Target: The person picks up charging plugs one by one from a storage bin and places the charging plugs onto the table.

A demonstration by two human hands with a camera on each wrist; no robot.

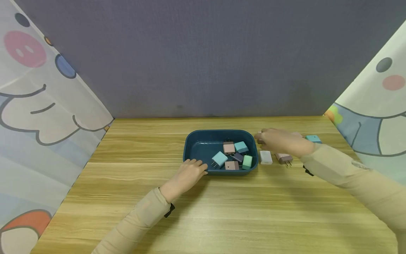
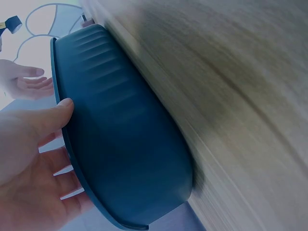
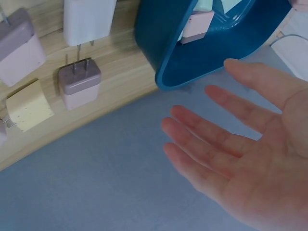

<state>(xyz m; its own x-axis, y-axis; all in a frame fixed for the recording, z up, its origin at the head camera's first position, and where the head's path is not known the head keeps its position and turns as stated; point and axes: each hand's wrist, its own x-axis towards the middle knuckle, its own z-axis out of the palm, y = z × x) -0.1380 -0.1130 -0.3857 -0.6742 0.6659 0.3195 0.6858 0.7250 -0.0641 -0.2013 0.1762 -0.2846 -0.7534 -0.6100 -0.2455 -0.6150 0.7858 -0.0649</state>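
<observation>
A dark blue plastic bin (image 1: 203, 132) stands on the table with several plug-in chargers inside, among them a blue charger (image 1: 220, 158), a green charger (image 1: 247, 161) and a pink charger (image 1: 232, 165). My left hand (image 1: 187, 176) grips its near left rim; the left wrist view shows the thumb (image 2: 60, 113) against the outer wall and the fingers across the rim. Just right of the bin, my right hand (image 1: 283, 141) hovers over loose chargers. Its fingers (image 3: 211, 134) are spread and hold nothing in the right wrist view.
Beside the bin's right end lie a white charger (image 1: 265, 157), a pink charger with upturned prongs (image 3: 80, 86) and a cream charger (image 3: 30, 106). Farther right is a blue charger (image 1: 313, 139). A grey panel (image 1: 203, 70) rises behind the table, with printed cloths at both sides.
</observation>
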